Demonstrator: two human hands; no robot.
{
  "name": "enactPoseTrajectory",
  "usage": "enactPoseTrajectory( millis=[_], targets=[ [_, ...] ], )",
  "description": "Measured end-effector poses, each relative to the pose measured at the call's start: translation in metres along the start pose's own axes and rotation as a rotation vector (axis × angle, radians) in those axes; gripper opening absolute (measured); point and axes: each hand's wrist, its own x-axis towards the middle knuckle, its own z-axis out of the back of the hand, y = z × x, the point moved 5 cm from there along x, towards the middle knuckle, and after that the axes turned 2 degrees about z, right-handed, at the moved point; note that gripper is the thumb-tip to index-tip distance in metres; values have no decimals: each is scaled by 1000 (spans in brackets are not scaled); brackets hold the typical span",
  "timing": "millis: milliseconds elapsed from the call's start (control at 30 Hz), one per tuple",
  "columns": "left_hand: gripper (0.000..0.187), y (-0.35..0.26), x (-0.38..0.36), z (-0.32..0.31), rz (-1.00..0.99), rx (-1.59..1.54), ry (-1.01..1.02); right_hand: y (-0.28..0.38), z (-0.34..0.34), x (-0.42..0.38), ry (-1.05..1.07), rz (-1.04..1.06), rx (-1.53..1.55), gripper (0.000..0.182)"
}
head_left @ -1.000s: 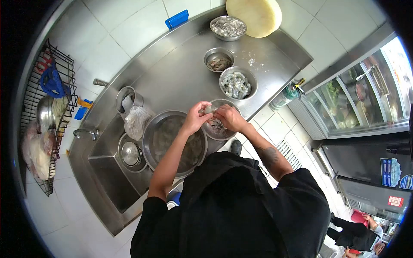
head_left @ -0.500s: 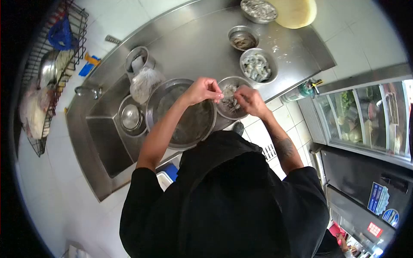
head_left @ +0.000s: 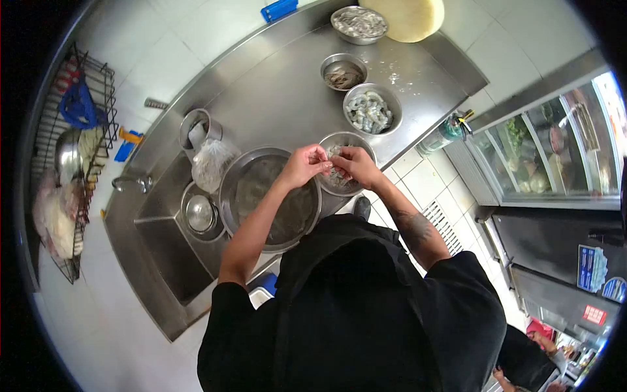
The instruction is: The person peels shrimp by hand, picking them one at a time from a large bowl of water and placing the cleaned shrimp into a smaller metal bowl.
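My left hand (head_left: 304, 166) is closed in a pinch at the right rim of a large steel bowl (head_left: 226, 221), which holds murky water and greyish contents. Fingertip to fingertip with it, my right hand (head_left: 356, 166) is also pinched closed. Between them is a small pale piece that looks like a shrimp, mostly covered by my fingers. Both hands are above a smaller steel bowl (head_left: 364, 139) of greyish scraps like shrimp shells. Just beyond stands a bowl of peeled shrimp (head_left: 369, 112).
Farther back are a bowl with brownish contents (head_left: 343, 75) and a bowl of grey shrimp (head_left: 359, 23). A plastic bag (head_left: 213, 164), a metal pot (head_left: 196, 124), a strainer (head_left: 198, 213) and the sink (head_left: 171, 258) lie left. Right stands a glass-fronted fridge (head_left: 545, 147); another person (head_left: 526, 356) is lower right.
My hands, apart before, have come together at the fingertips. My right hand has moved left from over the scraps bowl. The whole view has shifted and turned slightly.
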Motion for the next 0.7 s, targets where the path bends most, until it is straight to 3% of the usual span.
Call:
enactPoseTrajectory(
  millis=[33,100,133,200,467,533,633,700],
  targets=[
    [15,-12,-3,-7,-1,8,17,1,3,0,-17,6,6,26],
    [23,-51,-13,-20,-50,694,-18,-4,4,3,-12,-137,195,19],
    [23,-47,-13,-23,-49,699,-6,-6,6,4,-20,-136,204,19],
    [31,-52,-18,-33,-388,942,-62,-14,6,6,33,-196,405,18],
    [27,-71,-19,-41,-288,868,87,2,5,-11,117,-171,384,11],
    [26,-72,-19,-40,-149,802,105,11,0,-20,115,-174,410,9],
    [26,-74,-22,-44,-272,646,50,12,-2,-21,102,-134,404,5],
    [25,-75,-23,-43,-220,643,65,10,-1,-20,90,-95,378,4]
  ],
)
